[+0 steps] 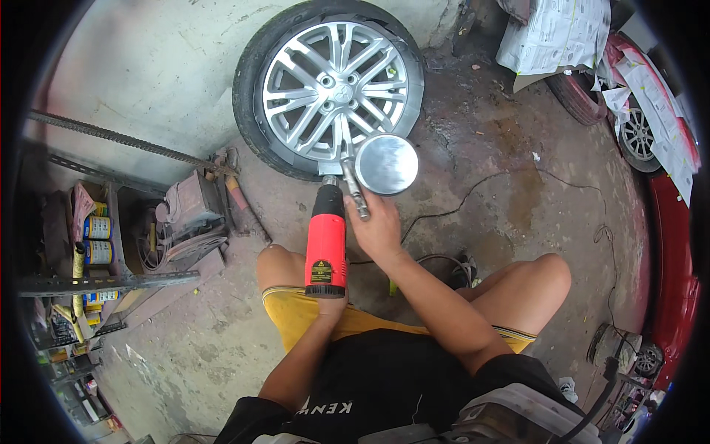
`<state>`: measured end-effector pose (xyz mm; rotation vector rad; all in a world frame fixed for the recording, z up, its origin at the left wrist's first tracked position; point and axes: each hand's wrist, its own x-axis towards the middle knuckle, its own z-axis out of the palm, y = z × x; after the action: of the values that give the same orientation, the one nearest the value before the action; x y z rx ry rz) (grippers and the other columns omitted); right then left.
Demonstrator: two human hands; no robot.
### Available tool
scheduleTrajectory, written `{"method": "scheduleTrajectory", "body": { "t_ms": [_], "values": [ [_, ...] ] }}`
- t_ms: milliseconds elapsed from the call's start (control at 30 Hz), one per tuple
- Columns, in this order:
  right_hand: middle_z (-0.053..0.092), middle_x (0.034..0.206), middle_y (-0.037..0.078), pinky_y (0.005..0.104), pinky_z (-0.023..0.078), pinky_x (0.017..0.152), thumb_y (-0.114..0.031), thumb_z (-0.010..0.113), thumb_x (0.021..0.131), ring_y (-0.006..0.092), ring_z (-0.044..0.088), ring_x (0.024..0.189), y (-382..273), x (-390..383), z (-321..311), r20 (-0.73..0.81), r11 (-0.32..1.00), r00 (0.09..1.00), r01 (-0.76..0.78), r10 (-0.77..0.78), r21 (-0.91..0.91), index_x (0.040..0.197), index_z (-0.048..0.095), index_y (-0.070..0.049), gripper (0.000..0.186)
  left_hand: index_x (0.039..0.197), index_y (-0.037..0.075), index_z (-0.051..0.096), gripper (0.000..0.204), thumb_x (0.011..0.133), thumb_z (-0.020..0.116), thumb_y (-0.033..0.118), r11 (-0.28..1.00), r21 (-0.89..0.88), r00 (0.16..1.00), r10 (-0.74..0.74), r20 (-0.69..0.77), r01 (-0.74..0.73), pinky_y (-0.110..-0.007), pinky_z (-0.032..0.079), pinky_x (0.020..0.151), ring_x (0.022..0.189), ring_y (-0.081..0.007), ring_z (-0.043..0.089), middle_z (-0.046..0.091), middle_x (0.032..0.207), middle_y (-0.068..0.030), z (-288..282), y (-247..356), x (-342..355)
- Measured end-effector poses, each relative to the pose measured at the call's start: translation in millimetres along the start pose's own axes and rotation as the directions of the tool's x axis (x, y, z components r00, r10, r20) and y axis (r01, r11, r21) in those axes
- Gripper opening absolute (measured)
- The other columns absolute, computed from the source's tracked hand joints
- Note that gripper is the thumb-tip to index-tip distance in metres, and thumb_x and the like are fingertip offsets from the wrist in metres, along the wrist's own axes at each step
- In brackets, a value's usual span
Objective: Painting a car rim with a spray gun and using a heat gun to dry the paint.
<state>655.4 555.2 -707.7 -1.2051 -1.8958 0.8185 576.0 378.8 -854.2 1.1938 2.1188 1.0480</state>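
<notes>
While the person is sitting on the stained concrete floor (510, 170) w/ knees apart, one alloy wheel (329, 85) w/ its tyre is leaning upright against the pale wall (163, 59) at the far side, straight ahead. A second wheel (640, 133) is showing far right on a red car (677, 288), whose body is mostly lying under taped sheets of white printed paper (562, 33). At left, one grey metal rack (103, 281) is holding approx. three small cans (96, 238) w/ blue-and-yellow labels, stacked along its near-left post; a rusty machine part (192, 211) is sitting just right of it, and a long chain (118, 138) is running across above.

One red power tool (326, 244) w/ a black rear end and a small yellow-black label near that end is pointing away from the person toward the wheel's lower rim. Left hand (329, 303) is gripping its rear from underneath, fingers mostly hidden, closed around it. Right hand (379, 229) is wrapping around the metal side handle (355, 189), fingers curled tight. One round silver disc (387, 164) at the tool's head is sitting against the near-right edge of the wheel. A thin black cable (473, 194) is trailing over the floor at right.
</notes>
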Motion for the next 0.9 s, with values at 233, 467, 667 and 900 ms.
{"method": "scheduleTrajectory", "body": {
  "t_ms": [233, 467, 667, 900],
  "values": [
    [0.061, 0.14, 0.019, 0.0371, 0.04, 0.111, -0.023, 0.069, 0.095, 0.0248, 0.058, 0.13, -12.2, 42.6, -103.0, 0.092, 0.975, 0.993, -0.086, 0.069, 0.203, 0.151, 0.048, -0.015, 0.061, 0.111, 0.007, 0.067, 0.016, 0.098, 0.063, 0.016, 0.94, 0.06, 0.898, 0.337, -0.283, -0.335, -0.044, 0.048, 0.076, 0.085, -0.0301, 0.06, 0.062, 0.094, -0.0142, 3.2, 39.7, 15.6],
    [0.072, 0.105, 0.003, 0.0258, 0.051, 0.067, -0.027, 0.071, 0.095, 0.0084, 0.065, 0.091, 9.0, 77.0, -174.4, 0.072, 0.814, 0.934, -0.342, 0.351, 0.469, 0.128, 0.063, -0.01, 0.038, 0.12, 0.0, 0.065, 0.03, 0.096, 0.069, 0.017, 0.978, -0.129, 0.977, 0.145, -0.159, -0.166, -0.041, 0.049, 0.093, 0.108, -0.0318, 0.063, 0.067, 0.113, -0.015, -12.7, 121.3, 93.7],
    [0.07, 0.103, 0.001, 0.0261, 0.05, 0.066, -0.029, 0.07, 0.096, 0.0088, 0.065, 0.09, 26.9, 75.5, -183.7, 0.038, 0.754, 0.904, -0.379, 0.427, 0.537, 0.117, 0.065, -0.007, 0.03, 0.11, -0.002, 0.066, 0.028, 0.095, 0.072, 0.022, 0.943, -0.33, 0.97, -0.031, -0.24, -0.051, -0.039, 0.052, 0.081, 0.089, -0.0258, 0.067, 0.069, 0.096, -0.0124, -28.4, 158.4, 157.7],
    [0.069, 0.105, 0.0, 0.0248, 0.051, 0.067, -0.025, 0.069, 0.096, 0.0062, 0.06, 0.084, 39.0, 71.3, -173.1, 0.126, 0.733, 0.885, -0.446, 0.449, 0.514, 0.147, 0.055, -0.017, 0.054, 0.099, 0.0, 0.064, 0.024, 0.094, 0.073, 0.022, 0.922, -0.377, 0.957, -0.021, -0.29, -0.094, -0.034, 0.05, 0.071, 0.076, -0.0171, 0.062, 0.065, 0.084, -0.0056, -23.3, 174.3, 153.9]
  ]
}}
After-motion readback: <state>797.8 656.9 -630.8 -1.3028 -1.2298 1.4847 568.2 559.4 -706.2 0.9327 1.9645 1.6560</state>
